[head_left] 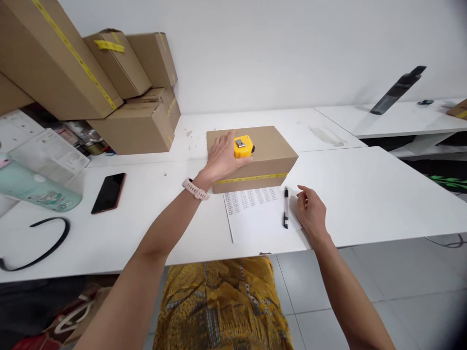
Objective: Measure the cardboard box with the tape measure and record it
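A closed cardboard box (270,143) with a yellow tape strip along its front side lies on the white table. On its top sits a yellow tape measure (242,147), its metal clip facing up. My left hand (224,158) rests over the box's left part, fingers spread, with the tape measure in the gap between thumb and index finger. My right hand (312,209) lies on the table, fingers loosely curled and apart, holding nothing. Just left of it a black-capped pen (286,208) lies on a printed paper sheet (255,223), whose far edge meets the box.
Several cardboard boxes (131,126) are stacked at the back left. A phone (108,193), a mint-green bottle (44,187) and a black curved band (54,248) lie on the left. A dark bottle-like object (396,92) leans at the back right.
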`<move>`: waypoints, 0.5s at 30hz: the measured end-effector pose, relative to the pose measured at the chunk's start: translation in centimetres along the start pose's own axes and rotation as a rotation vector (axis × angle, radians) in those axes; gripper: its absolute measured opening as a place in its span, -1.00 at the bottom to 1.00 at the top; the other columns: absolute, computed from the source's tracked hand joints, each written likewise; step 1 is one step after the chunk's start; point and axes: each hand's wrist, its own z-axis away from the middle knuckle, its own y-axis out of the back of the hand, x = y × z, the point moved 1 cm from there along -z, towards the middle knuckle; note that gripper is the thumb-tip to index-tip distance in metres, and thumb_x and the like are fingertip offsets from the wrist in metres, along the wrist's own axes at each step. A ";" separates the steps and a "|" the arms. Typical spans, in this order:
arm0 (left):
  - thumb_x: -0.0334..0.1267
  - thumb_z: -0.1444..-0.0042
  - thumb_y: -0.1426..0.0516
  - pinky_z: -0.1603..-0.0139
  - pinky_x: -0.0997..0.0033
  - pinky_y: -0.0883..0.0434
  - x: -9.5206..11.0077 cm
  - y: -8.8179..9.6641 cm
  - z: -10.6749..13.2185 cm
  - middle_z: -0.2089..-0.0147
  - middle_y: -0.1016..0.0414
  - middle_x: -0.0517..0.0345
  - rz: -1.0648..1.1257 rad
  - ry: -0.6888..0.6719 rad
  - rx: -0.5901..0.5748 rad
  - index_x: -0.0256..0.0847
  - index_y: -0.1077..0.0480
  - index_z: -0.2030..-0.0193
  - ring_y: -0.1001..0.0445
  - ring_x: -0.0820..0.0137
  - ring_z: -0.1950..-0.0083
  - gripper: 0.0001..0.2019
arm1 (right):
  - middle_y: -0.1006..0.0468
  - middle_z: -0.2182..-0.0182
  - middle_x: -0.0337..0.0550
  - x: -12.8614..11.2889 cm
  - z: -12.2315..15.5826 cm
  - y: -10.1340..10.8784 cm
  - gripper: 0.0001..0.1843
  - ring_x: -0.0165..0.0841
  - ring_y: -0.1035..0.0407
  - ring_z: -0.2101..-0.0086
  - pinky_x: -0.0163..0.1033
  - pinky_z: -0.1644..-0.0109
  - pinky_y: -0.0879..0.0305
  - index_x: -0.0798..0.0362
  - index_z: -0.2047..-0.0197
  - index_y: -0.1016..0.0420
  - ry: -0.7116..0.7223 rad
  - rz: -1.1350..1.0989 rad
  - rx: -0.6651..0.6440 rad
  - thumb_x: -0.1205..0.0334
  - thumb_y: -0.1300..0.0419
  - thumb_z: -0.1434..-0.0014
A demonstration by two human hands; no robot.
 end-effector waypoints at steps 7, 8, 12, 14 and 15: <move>0.15 -0.23 -0.14 0.20 0.34 -0.41 2.2 1.0 0.3 0.01 -0.56 -0.04 0.781 0.044 -0.264 -0.22 -0.43 0.00 -0.52 0.35 0.20 -0.54 | -0.58 0.16 0.00 -6.9 -4.2 5.0 -0.72 -0.25 -0.47 0.15 -0.13 0.09 -0.43 0.06 0.05 -0.55 -0.060 -0.413 0.294 0.11 -0.11 -0.33; 0.18 -0.25 -0.10 0.29 0.38 -0.37 3.0 1.3 0.5 0.07 -0.57 -0.03 0.866 0.039 -0.314 -0.22 -0.45 0.04 -0.49 0.39 0.29 -0.53 | -0.59 0.18 -0.04 -8.6 -5.6 5.7 -0.70 -0.27 -0.49 0.17 -0.15 0.09 -0.44 0.04 0.05 -0.56 -0.112 -0.569 0.170 0.06 -0.12 -0.34; 0.18 -0.21 -0.16 0.44 0.45 -0.27 5.2 2.3 0.5 0.17 -0.56 0.03 0.949 0.107 -0.357 -0.22 -0.46 0.06 -0.42 0.48 0.42 -0.54 | -0.60 0.23 -0.05 -14.5 -10.5 7.3 -0.54 -0.31 -0.49 0.25 -0.21 0.13 -0.47 0.06 0.15 -0.59 -0.277 -1.028 -0.410 -0.20 -0.22 -0.26; 0.15 -0.20 -0.18 0.45 0.48 -0.27 5.5 2.8 0.3 0.19 -0.54 0.06 0.944 0.134 -0.369 -0.22 -0.45 0.11 -0.40 0.50 0.43 -0.57 | -0.59 0.28 -0.05 -16.1 -12.0 7.3 -0.50 -0.36 -0.46 0.31 -0.24 0.18 -0.46 0.08 0.23 -0.60 -0.314 -1.103 -0.562 -0.24 -0.31 -0.18; 0.14 -0.21 -0.19 0.46 0.50 -0.27 5.5 3.0 0.2 0.21 -0.53 0.07 0.946 0.133 -0.383 -0.22 -0.46 0.14 -0.39 0.51 0.44 -0.59 | -0.57 0.32 -0.07 -16.5 -12.5 7.3 -0.51 -0.38 -0.43 0.35 -0.27 0.21 -0.45 0.09 0.27 -0.60 -0.323 -1.118 -0.603 -0.22 -0.36 -0.14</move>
